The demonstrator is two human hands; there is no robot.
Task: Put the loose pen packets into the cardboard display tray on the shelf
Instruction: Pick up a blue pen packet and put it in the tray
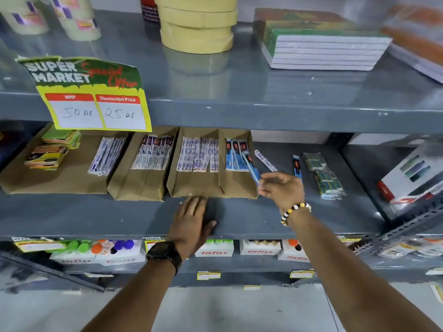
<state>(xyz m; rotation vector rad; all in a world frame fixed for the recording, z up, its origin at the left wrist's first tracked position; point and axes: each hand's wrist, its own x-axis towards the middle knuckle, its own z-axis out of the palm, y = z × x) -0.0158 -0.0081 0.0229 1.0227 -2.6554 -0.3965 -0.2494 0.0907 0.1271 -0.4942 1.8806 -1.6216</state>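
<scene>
A cardboard display tray (236, 185) with two compartments stands on the middle shelf. Its right compartment holds blue pen packets (236, 154), its left one white and purple packets (197, 154). My right hand (282, 185) pinches a blue pen packet (251, 167) that leans over the tray's right wall into the right compartment. My left hand (193, 219) lies flat on the shelf, fingertips touching the tray's front edge. Two loose packets lie on the shelf right of the tray: a white and purple packet (265, 160) and a blue packet (297, 167).
More cardboard trays (141, 185) with packets stand to the left, under a price sign (96, 101). Wrapped eraser packs (323, 173) lie right of the loose packets, and a white box (412, 178) beyond. Tape rolls (196, 22) and notebooks (321, 49) sit on the upper shelf.
</scene>
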